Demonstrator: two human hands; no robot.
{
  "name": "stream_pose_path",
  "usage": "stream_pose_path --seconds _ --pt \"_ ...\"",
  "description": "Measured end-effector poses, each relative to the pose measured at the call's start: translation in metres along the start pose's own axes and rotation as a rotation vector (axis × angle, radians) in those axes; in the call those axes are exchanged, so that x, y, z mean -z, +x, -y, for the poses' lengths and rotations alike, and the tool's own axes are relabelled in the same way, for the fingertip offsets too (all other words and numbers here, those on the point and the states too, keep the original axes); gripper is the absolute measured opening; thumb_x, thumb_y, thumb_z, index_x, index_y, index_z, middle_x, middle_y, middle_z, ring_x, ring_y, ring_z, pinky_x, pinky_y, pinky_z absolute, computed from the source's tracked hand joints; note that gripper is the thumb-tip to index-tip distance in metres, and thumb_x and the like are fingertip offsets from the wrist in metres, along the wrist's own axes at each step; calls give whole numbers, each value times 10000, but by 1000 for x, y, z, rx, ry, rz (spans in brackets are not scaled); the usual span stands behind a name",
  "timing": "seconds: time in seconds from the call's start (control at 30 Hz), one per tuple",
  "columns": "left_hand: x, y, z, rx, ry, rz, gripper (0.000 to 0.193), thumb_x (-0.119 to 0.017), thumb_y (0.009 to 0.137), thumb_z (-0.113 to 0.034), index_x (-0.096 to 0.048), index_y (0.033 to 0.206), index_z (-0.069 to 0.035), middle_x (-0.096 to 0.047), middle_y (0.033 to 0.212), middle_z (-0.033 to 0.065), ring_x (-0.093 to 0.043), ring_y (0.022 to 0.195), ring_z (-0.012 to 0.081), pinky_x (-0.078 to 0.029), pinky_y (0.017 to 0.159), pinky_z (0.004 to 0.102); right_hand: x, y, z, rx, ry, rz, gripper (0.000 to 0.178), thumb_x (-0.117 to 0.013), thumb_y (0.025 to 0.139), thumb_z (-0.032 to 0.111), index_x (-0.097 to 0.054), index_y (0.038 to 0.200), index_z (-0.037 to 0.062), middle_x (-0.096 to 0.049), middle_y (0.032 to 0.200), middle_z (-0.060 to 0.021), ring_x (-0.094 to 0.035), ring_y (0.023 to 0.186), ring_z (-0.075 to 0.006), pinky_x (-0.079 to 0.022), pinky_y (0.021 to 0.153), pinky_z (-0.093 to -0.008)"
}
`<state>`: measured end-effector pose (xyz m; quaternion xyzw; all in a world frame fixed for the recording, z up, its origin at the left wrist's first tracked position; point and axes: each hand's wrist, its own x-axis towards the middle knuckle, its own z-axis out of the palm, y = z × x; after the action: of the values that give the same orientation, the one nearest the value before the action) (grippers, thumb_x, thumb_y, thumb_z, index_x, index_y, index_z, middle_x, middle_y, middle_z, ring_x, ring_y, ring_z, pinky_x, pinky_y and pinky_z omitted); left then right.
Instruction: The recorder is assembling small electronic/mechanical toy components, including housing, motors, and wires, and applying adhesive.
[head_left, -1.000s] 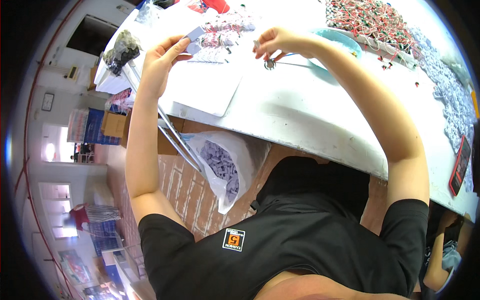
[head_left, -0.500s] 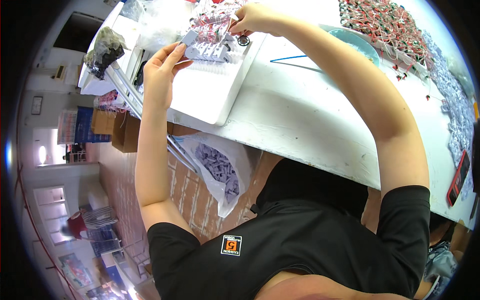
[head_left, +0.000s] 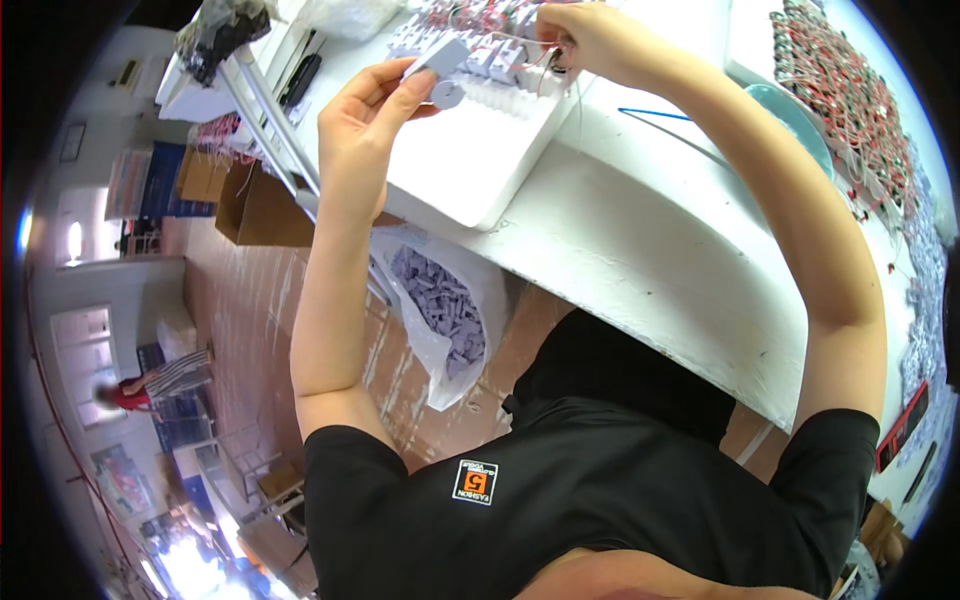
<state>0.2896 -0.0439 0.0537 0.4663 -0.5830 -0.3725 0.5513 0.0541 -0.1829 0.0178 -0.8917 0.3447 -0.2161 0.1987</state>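
Note:
Between the thumb and fingers of my left hand (head_left: 365,125) is a light-grey plastic housing (head_left: 438,62). A small round grey disc (head_left: 447,94) shows just below it; whether the two are joined I cannot tell. My right hand (head_left: 595,42) is closed in a pinch on thin wires (head_left: 540,57), with a small dark part at the fingertips, partly hidden. Between the hands, a row of similar grey housings (head_left: 495,62) stands on a white ridged tray (head_left: 470,165). Red and white wires (head_left: 480,15) lie tangled behind them.
On the white table (head_left: 640,230) are a blue stick (head_left: 655,114), a teal bowl (head_left: 800,130), heaped wired parts (head_left: 850,100) and a red-edged phone (head_left: 903,427). Below hangs a bag of grey pieces (head_left: 440,310). A metal arm (head_left: 270,130) stands left; a person (head_left: 140,390) is farther off.
The view has shifted. My left hand has drawn the housing nearer, away from the row. The dark round part that hung below my right hand is now up against its fingertips.

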Motion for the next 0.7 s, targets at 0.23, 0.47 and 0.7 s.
stream_pose_path --seconds 0.23,0.47,0.7 --pt "1 -11 6 -16 -4 -7 271 -719 928 -110 -677 1128 67 -711 996 103 -673 895 147 -560 831 287 10 6 8 207 -56 -12 84 -538 884 -4 -577 956 14 -627 799 -165 -647 782 -341 -498 703 -419" --pt "3 -20 15 11 -7 -31 270 -725 922 -100 -676 1125 71 -711 997 110 -674 895 158 -554 845 296 6 11 -4 387 -86 23 124 -620 858 15 -602 980 12 -642 868 -145 -649 888 -330 -512 781 -406" --pt "7 -25 22 19 -29 -28 293 -733 915 -98 -666 1147 68 -710 984 105 -677 900 165 -546 848 290 6 7 -4 260 -64 84 202 -690 785 35 -627 977 19 -646 897 -157 -645 938 -342 -514 807 -426"
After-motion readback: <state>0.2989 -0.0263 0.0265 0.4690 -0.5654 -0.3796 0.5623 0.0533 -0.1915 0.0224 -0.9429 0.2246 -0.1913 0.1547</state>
